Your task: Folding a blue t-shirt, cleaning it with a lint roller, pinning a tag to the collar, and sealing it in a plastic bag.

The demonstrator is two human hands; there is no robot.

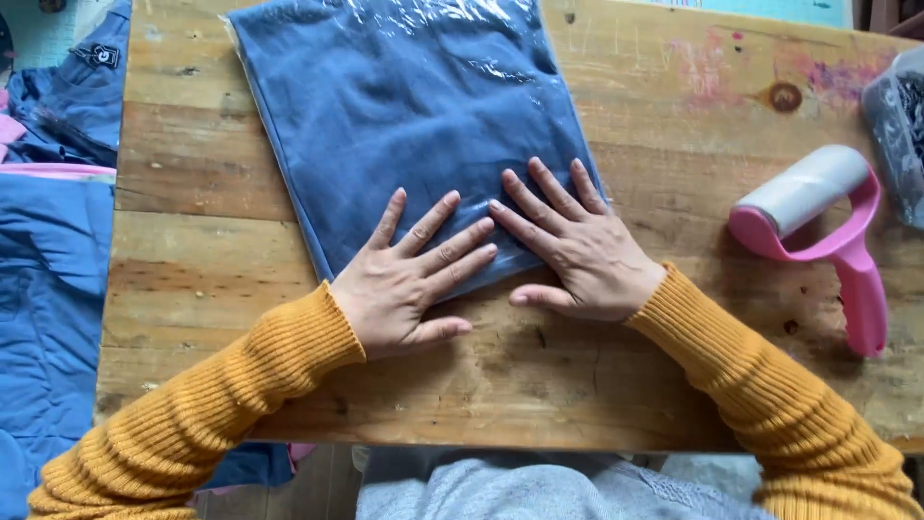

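Worn wooden planks make up the counter [616, 385], scratched and stained with pink marks toward its far right corner. Nearest to me, two mustard-yellow ribbed sleeves [192, 424] come in from the near edge, angled inward so the wrists almost meet.

Both hands lie flat, palms down, fingers spread. The left hand [404, 284] has its fingers on the near edge of the bagged blue garment [404, 106], with its thumb on bare wood. The right hand [573, 246] rests just beside it, fingertips nearly touching the left's, fingers fanned over the bag's near right corner, thumb also off on the wood. Neither hand pinches anything; they press and smooth.

That garment, folded flat inside a clear plastic bag, lies slantwise across the middle of the counter and reaches its far edge. It looks light and soft, floppy rather than stiff. The glossy, crinkled film would likely be slippery, so flat palms or a pinch at the edges should serve best.

Well apart to the right lies a pink-handled lint roller [818, 221], with another grey plastic bag [900, 125] beyond it. More blue clothing [48, 270] is heaped off the counter's left side.
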